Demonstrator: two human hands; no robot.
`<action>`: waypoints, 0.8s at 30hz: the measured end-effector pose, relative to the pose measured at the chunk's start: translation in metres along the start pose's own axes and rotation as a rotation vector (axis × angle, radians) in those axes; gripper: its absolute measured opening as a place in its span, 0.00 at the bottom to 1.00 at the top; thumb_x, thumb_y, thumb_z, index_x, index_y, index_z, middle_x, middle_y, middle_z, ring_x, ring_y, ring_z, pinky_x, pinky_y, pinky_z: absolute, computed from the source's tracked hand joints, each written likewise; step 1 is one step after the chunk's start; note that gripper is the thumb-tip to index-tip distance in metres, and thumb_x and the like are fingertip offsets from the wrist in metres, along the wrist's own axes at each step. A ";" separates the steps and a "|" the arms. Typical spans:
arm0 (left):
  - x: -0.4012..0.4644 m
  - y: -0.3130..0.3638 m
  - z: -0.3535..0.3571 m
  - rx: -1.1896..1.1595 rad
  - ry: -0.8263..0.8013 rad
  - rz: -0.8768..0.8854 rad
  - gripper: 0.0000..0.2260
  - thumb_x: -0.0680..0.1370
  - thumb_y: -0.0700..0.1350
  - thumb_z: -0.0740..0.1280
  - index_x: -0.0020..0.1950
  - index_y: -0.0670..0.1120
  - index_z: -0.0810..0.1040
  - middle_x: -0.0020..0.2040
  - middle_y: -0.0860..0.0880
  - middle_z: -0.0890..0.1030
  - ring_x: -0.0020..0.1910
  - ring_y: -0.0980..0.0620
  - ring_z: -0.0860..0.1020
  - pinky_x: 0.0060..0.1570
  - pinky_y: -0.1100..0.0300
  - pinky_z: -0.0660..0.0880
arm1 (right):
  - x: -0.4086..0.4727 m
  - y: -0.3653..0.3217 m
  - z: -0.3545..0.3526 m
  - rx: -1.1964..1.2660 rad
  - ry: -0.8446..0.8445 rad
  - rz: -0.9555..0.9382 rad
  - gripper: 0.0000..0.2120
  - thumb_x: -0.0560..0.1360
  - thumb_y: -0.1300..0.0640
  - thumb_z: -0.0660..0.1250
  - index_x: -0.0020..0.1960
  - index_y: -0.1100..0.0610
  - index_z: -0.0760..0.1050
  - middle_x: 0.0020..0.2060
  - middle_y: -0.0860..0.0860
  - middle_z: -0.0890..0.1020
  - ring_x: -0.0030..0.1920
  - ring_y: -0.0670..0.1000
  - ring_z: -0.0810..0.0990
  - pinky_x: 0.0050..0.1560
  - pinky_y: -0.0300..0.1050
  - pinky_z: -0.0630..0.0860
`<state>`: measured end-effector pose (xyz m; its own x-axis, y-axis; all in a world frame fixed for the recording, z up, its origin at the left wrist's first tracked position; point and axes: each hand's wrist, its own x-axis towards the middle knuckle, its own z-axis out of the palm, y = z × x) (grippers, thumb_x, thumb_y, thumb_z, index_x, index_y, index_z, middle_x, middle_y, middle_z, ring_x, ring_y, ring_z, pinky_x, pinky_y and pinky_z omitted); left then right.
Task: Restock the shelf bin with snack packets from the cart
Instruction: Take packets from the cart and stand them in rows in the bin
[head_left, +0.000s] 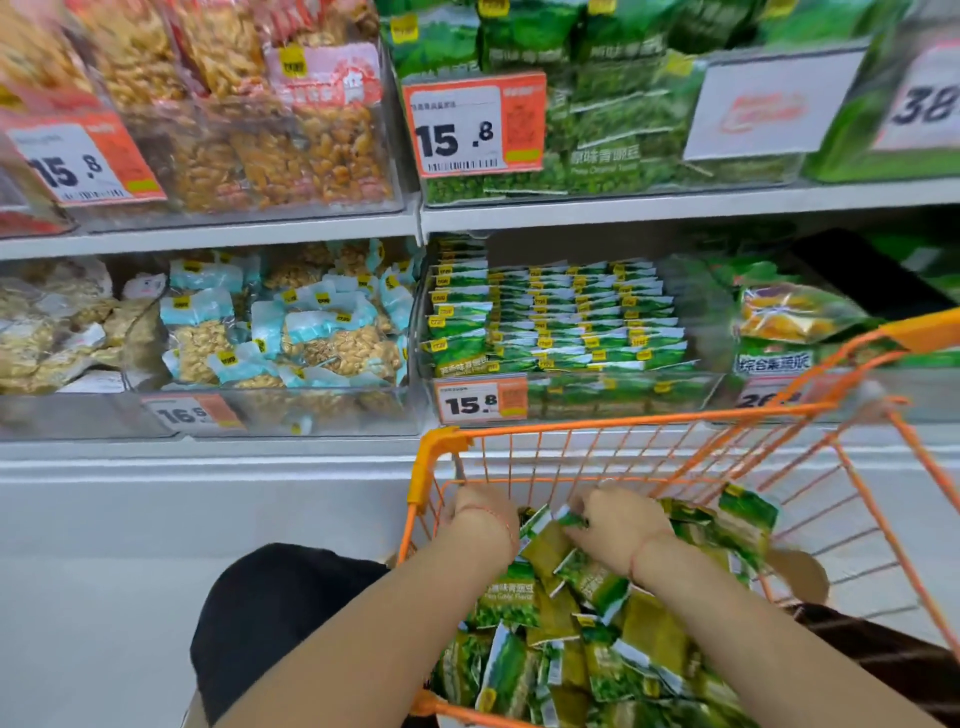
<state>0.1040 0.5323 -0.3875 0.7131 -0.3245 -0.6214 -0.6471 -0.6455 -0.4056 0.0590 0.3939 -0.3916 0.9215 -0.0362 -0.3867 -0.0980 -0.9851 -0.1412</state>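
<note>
In the cart (644, 431) below me, an orange wire basket with a plastic corner cap, lies a loose heap of packets (587, 639) — flat, glossy green pouches with white crimped ends, tumbled at all angles. I see both my hands down among them. My left hand (480, 512) is at the cart's near left corner, fingers curled under and out of sight, so I cannot tell what it grips, if anything. My right hand (610, 522) has its fingers bent around the top edges of a few packets at the heap's far side. A thin red string circles each wrist. The bin (576, 387), a clear hard-plastic tub on the lower shelf just beyond the cart, carries neat upright rows of the same green packets — an orange 15.8 tag (483, 401) fronts it.
</note>
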 end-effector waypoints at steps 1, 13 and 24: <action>0.003 0.001 0.005 0.004 -0.003 -0.018 0.14 0.78 0.40 0.63 0.63 0.44 0.77 0.54 0.46 0.79 0.50 0.44 0.79 0.33 0.57 0.72 | 0.000 0.001 0.001 0.023 0.002 0.000 0.20 0.78 0.42 0.59 0.63 0.52 0.72 0.59 0.54 0.75 0.61 0.55 0.74 0.55 0.45 0.72; -0.015 -0.015 -0.008 -0.319 0.142 0.043 0.07 0.77 0.43 0.62 0.51 0.41 0.76 0.52 0.42 0.78 0.51 0.43 0.78 0.45 0.52 0.75 | 0.003 -0.016 0.007 0.194 -0.182 -0.143 0.11 0.70 0.47 0.71 0.47 0.49 0.72 0.42 0.49 0.75 0.47 0.52 0.75 0.44 0.43 0.71; -0.080 -0.062 -0.039 -1.297 0.301 0.144 0.16 0.65 0.56 0.69 0.38 0.43 0.78 0.39 0.43 0.79 0.37 0.52 0.79 0.38 0.58 0.77 | -0.039 0.029 -0.093 1.025 -0.008 -0.129 0.16 0.76 0.58 0.64 0.62 0.50 0.65 0.49 0.48 0.73 0.50 0.50 0.74 0.51 0.47 0.74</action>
<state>0.0975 0.5711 -0.2871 0.8005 -0.4748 -0.3658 -0.1187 -0.7237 0.6798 0.0554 0.3516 -0.2958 0.9455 0.0646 -0.3193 -0.2754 -0.3647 -0.8894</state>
